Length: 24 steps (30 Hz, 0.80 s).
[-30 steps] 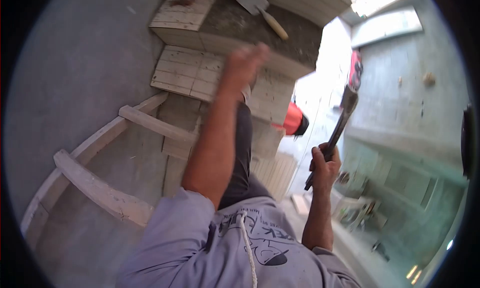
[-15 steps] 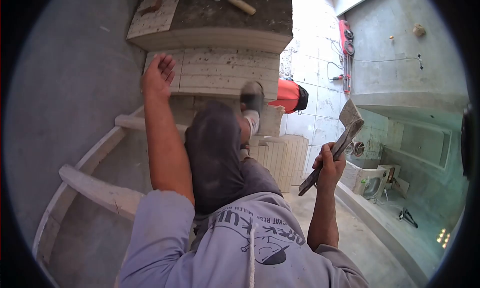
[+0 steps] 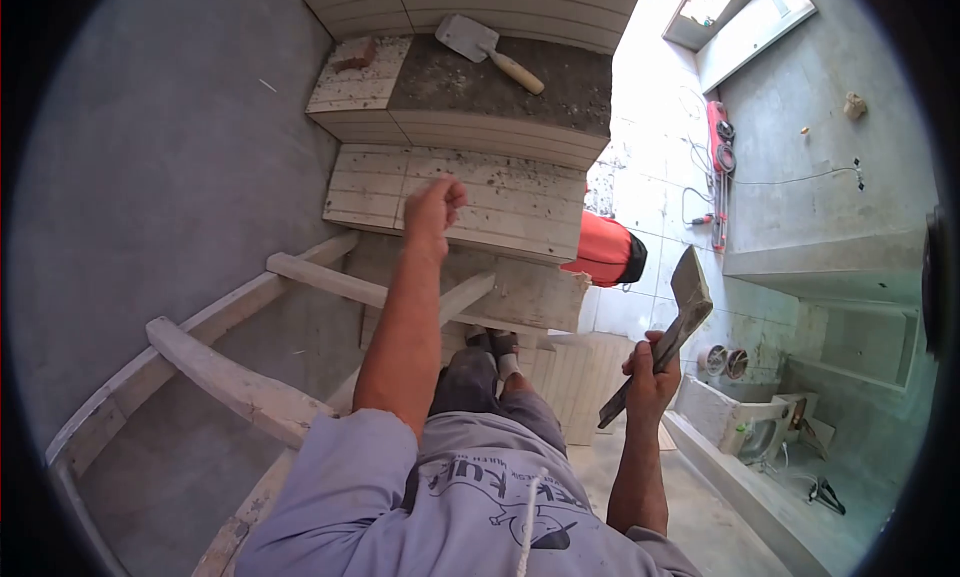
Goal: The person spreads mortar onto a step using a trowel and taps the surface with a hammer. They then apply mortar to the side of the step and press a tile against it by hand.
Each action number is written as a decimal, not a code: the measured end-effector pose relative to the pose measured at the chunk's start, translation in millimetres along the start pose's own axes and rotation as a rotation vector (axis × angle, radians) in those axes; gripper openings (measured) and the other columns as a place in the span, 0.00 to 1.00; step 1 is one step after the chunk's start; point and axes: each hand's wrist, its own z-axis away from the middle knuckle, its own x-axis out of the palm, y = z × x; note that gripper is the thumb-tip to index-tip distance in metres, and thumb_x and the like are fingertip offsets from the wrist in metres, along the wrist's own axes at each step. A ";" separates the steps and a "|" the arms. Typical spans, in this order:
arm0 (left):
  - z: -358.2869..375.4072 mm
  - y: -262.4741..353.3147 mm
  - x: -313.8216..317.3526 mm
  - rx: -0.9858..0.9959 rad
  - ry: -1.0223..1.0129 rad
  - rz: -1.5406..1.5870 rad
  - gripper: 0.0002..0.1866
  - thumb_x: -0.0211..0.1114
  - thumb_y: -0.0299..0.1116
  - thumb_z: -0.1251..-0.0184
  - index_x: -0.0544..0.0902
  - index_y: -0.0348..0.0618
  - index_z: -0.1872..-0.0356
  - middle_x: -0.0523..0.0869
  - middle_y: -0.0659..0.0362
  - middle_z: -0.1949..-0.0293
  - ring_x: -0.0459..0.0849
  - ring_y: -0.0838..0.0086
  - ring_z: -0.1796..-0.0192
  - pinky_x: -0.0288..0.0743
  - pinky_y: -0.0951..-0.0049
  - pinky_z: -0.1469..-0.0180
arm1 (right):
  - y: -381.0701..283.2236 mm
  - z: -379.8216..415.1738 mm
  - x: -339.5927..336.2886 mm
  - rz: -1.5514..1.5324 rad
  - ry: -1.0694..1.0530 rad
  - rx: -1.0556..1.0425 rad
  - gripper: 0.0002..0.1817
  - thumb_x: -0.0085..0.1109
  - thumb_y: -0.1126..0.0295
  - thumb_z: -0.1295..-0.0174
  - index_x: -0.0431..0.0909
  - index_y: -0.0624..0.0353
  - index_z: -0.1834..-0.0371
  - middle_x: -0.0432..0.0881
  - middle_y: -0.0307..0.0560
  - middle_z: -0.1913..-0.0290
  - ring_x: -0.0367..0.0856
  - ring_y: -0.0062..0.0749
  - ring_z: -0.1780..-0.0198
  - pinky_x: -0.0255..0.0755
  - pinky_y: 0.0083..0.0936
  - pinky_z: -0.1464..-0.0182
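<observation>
My left hand is over the tiled step, its fingers curled together; whether anything is inside them is hidden. At the right, my right hand grips a long, worn tool with a broad, flat, pale end pointing up and away from me. Above my left hand, a trowel with a wooden handle lies on a step covered in dark mortar. A piece of red brick rests on the tile to the left of the trowel.
A pale wooden ladder stands at the left beside the grey wall. Beyond the stair edge are a red-orange bag and a red tool with cables. Lower right are a plastic-like container and pliers.
My left hand has moved right and lower in view, its fingers now more curled. My raised leg has come down, and both feet are together. The view has shifted, showing more of the upper steps.
</observation>
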 end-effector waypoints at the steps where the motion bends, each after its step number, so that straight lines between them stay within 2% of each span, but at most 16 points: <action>1: 4.0 0.3 5.7 -0.045 0.012 -0.015 0.10 0.61 0.42 0.34 0.83 0.49 0.63 0.87 0.65 0.68 0.84 0.81 0.68 0.69 0.83 0.70 | 2.3 1.2 2.9 -0.004 0.044 -0.028 0.10 0.55 0.69 0.33 0.72 0.63 0.54 0.71 0.35 0.78 0.69 0.17 0.80 0.66 0.17 0.76; 2: 5.0 5.2 8.3 -0.086 0.020 -0.026 0.10 0.61 0.43 0.34 0.83 0.49 0.62 0.87 0.66 0.68 0.84 0.82 0.67 0.69 0.82 0.68 | 3.2 0.3 6.9 -0.010 0.090 -0.063 0.12 0.54 0.69 0.33 0.71 0.64 0.52 0.70 0.35 0.77 0.69 0.17 0.81 0.66 0.17 0.76; 3: 3.0 11.8 7.1 -0.069 0.021 -0.025 0.10 0.61 0.43 0.34 0.83 0.49 0.62 0.87 0.66 0.68 0.84 0.82 0.67 0.69 0.82 0.68 | 3.6 -0.2 10.0 -0.020 0.076 -0.007 0.14 0.53 0.69 0.32 0.69 0.65 0.48 0.70 0.35 0.77 0.68 0.17 0.81 0.66 0.18 0.78; 4: 1.2 17.7 5.6 -0.069 0.046 -0.035 0.10 0.61 0.43 0.34 0.83 0.50 0.61 0.87 0.66 0.67 0.84 0.82 0.66 0.70 0.81 0.67 | 4.3 1.2 13.0 -0.029 0.070 -0.018 0.14 0.53 0.69 0.32 0.69 0.65 0.48 0.70 0.35 0.77 0.68 0.17 0.81 0.66 0.18 0.78; 6: -10.6 33.0 2.6 -0.050 0.079 -0.035 0.10 0.61 0.43 0.34 0.83 0.50 0.61 0.87 0.67 0.67 0.84 0.82 0.65 0.70 0.79 0.65 | 6.2 -0.4 26.0 -0.116 0.059 0.127 0.13 0.53 0.69 0.32 0.70 0.64 0.49 0.71 0.36 0.77 0.69 0.17 0.81 0.65 0.17 0.78; 10: -32.8 54.6 -17.0 0.051 0.062 -0.159 0.10 0.60 0.42 0.34 0.82 0.49 0.60 0.86 0.67 0.67 0.83 0.82 0.67 0.69 0.79 0.66 | 7.4 1.6 55.9 -0.196 -0.018 0.177 0.12 0.52 0.69 0.33 0.70 0.64 0.51 0.71 0.36 0.78 0.69 0.17 0.82 0.65 0.17 0.79; 15: -50.1 72.3 -44.2 0.106 0.108 -0.229 0.11 0.61 0.40 0.35 0.81 0.45 0.59 0.85 0.65 0.68 0.81 0.82 0.70 0.68 0.79 0.68 | 2.9 -9.9 90.7 -0.208 -0.206 0.123 0.10 0.52 0.70 0.33 0.71 0.63 0.53 0.72 0.36 0.77 0.69 0.17 0.82 0.65 0.17 0.79; 18: -64.1 104.9 -64.8 0.162 0.129 -0.339 0.12 0.61 0.39 0.35 0.81 0.42 0.58 0.84 0.62 0.68 0.81 0.80 0.71 0.69 0.77 0.68 | -12.3 -19.8 111.6 -0.243 -0.268 0.091 0.10 0.52 0.72 0.35 0.71 0.62 0.53 0.72 0.36 0.76 0.69 0.17 0.82 0.65 0.17 0.78; 20: -86.0 114.5 -81.5 0.257 0.128 -0.517 0.13 0.61 0.39 0.36 0.81 0.40 0.59 0.84 0.61 0.69 0.81 0.78 0.71 0.71 0.76 0.66 | -24.6 -18.3 117.6 -0.203 -0.241 0.078 0.10 0.53 0.72 0.35 0.71 0.61 0.52 0.72 0.35 0.76 0.70 0.17 0.81 0.65 0.17 0.78; 24: -77.4 125.8 -72.4 0.234 0.128 -0.566 0.14 0.61 0.40 0.36 0.81 0.39 0.60 0.84 0.61 0.71 0.80 0.77 0.72 0.72 0.75 0.65 | -32.5 -3.8 125.3 -0.208 -0.219 0.008 0.10 0.54 0.71 0.36 0.71 0.60 0.53 0.72 0.36 0.76 0.70 0.18 0.81 0.65 0.17 0.78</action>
